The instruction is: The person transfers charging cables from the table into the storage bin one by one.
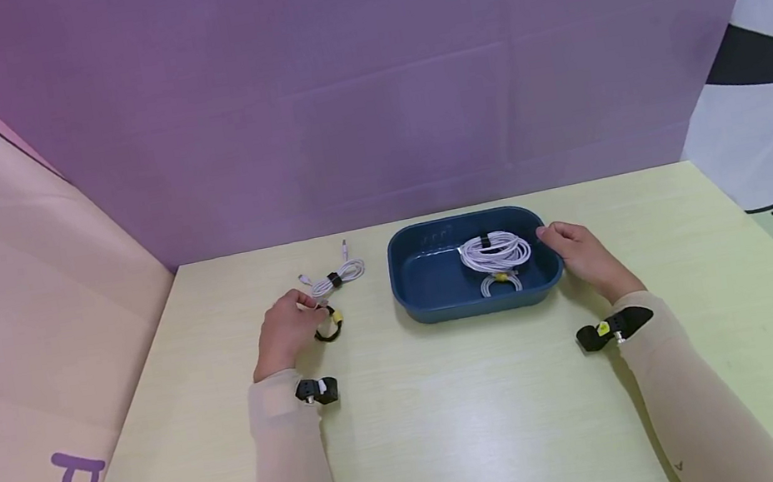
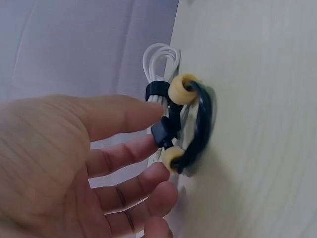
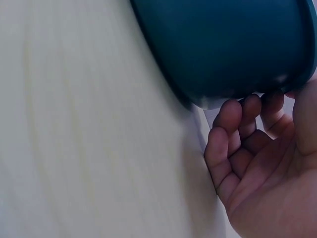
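Between the thumb and forefinger of my left hand point(image 1: 288, 330) is the plug end of a short black cable point(image 2: 202, 129), looped up with yellow ties point(image 2: 181, 89). Just beyond it lies a white cable point(image 1: 349, 270) bundled with a black strap. My right hand point(image 1: 583, 254) grips the right end of a blue plastic bin point(image 1: 436, 313), thumb at the rim and fingers curled against the outer wall point(image 3: 237, 59). Inside the bin, toward its right side, are a thick white cable coil point(image 1: 498, 253) with a black strap and a smaller grey-white coil point(image 1: 501, 283) with a yellow tie.
The bin stands on a pale wooden table point(image 1: 452, 416) near its back edge. A purple backdrop point(image 1: 395, 105) rises behind, with printed cloth panels point(image 1: 20, 274) at both sides. Small black cameras point(image 1: 317, 390) sit on both wrists.
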A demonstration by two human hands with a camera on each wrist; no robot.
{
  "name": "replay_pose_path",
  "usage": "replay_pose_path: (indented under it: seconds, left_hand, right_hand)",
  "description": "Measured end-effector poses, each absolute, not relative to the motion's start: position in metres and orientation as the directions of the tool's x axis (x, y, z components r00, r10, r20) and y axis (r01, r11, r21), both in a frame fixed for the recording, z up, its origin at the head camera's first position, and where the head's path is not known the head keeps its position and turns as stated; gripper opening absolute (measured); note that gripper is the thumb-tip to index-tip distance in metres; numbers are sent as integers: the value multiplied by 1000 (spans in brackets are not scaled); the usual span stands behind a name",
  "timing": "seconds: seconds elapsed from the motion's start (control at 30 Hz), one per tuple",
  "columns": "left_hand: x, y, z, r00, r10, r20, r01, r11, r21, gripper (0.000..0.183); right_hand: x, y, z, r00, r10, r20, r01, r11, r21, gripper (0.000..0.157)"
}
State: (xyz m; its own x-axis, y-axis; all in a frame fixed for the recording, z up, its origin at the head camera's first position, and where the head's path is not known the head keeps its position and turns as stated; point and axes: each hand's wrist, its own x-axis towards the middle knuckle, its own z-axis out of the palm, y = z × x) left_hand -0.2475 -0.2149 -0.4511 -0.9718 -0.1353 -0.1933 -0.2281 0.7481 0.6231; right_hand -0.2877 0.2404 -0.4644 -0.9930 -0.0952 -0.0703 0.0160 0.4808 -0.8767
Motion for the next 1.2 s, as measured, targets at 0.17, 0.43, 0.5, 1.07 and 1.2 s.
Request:
replay_pose_path:
  seconds: [0.17, 0.43, 0.5, 1.07, 1.2]
  left_hand:
    - [-248, -216, -455, -973, -119, -196, -214, 779, 589, 29]
    - [-248, -216, -457, -977, -131, -171, -207, 790, 577, 25]
    - [-247, -216, -456, -977, -131, -166, -204, 793, 574, 25]
    - [-247, -216, -458, -975, -142, -171, -214, 801, 559, 25]
    - [-247, -217, -457, -975, -146, -165, -214, 801, 559, 24]
  right_hand:
    - [-289, 241, -465, -992, -99, -79, 23, 472, -881, 55]
    - [-283, 236, -453, -992, -102, -80, 26, 452, -892, 48]
    - [-278, 233, -446, -991, -102, -83, 29, 451, -892, 46]
    - [-283, 235, -455, -994, -98, -53, 7, 428, -904, 45]
    - [-289, 239, -464, -995, -95, -42, -3, 433, -901, 47]
